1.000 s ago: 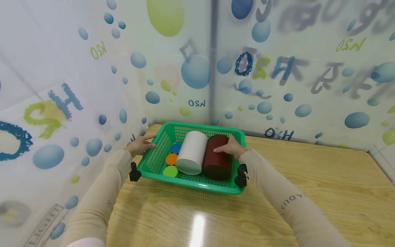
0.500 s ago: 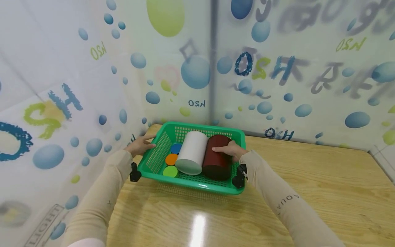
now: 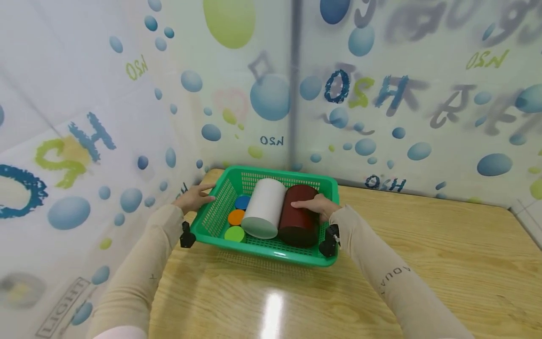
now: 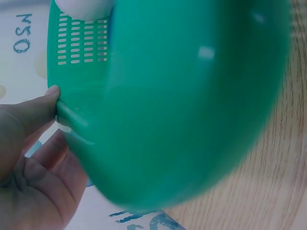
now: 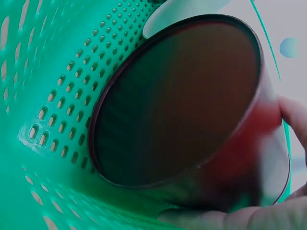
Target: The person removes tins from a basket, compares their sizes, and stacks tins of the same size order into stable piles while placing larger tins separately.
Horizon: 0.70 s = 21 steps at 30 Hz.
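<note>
A green plastic basket (image 3: 271, 253) with slotted walls stands on the table. My left hand (image 3: 192, 198) pinches its left rim; in the left wrist view the thumb (image 4: 52, 92) presses the edge with the fingers beyond it. Inside the basket, a dark red cylinder (image 3: 298, 219) lies on its side at the right. My right hand (image 3: 319, 205) grips it, thumb on top and fingers down the right side, partly hidden. The right wrist view shows the cylinder's dark round end (image 5: 177, 105). Against its left side lies a white cylinder (image 3: 264, 205).
Blue (image 3: 243, 202), orange (image 3: 235, 217) and lime green (image 3: 235, 234) round pieces line the basket's left side. The wooden table (image 3: 423, 226) extends right and toward me. Patterned walls (image 3: 271, 132) stand close behind and left of the basket.
My right hand has shifted slightly nearer along the dark red cylinder, its fingers lower on the right side. The left hand and basket stay in place; the head view moved slightly.
</note>
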### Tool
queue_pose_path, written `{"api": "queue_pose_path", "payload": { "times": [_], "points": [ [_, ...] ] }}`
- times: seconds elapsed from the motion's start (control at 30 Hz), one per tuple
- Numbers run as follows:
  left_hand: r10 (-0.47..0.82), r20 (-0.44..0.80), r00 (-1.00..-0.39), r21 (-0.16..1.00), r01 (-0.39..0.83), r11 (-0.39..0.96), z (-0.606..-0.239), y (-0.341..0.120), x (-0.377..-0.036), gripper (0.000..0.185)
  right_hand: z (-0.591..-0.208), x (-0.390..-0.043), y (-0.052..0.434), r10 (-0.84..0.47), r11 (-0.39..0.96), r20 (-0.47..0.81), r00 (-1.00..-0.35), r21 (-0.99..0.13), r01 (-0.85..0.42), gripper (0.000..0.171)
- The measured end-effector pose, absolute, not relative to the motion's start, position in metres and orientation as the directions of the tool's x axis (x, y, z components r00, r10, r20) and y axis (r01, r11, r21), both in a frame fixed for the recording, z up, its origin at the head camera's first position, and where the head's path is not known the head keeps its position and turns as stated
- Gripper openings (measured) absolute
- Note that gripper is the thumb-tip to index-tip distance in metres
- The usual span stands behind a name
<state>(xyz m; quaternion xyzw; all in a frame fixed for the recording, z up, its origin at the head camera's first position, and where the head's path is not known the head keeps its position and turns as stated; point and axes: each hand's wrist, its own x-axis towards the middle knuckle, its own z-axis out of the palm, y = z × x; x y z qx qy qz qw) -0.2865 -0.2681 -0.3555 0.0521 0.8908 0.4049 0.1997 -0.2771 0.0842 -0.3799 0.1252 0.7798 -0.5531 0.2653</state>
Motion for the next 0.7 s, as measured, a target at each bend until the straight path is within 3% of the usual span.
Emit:
{"api": "queue_pose_path", "payload": {
  "times": [0.2, 0.53, 0.7],
  "points": [
    [0.291, -0.300, -0.909, 0.759, -0.042, 0.650, -0.3590, -0.2729, -0.2896, 0.066, -0.3821, -0.2770, 0.0816, -0.072, 0.365, -0.542, -0.837, -0.796, 0.484, 0.093],
    [0.231, -0.312, -0.922, 0.727, -0.075, 0.682, -0.3527, -0.2645, -0.2828, 0.058, -0.3797, -0.2739, 0.0811, -0.075, 0.361, -0.547, -0.834, -0.795, 0.488, 0.095],
    [0.230, -0.305, -0.924, 0.720, -0.066, 0.691, -0.3543, -0.2654, -0.2850, 0.058, -0.3778, -0.2758, 0.0846, -0.130, 0.278, -0.527, -0.840, -0.832, 0.480, 0.085]
  ]
}}
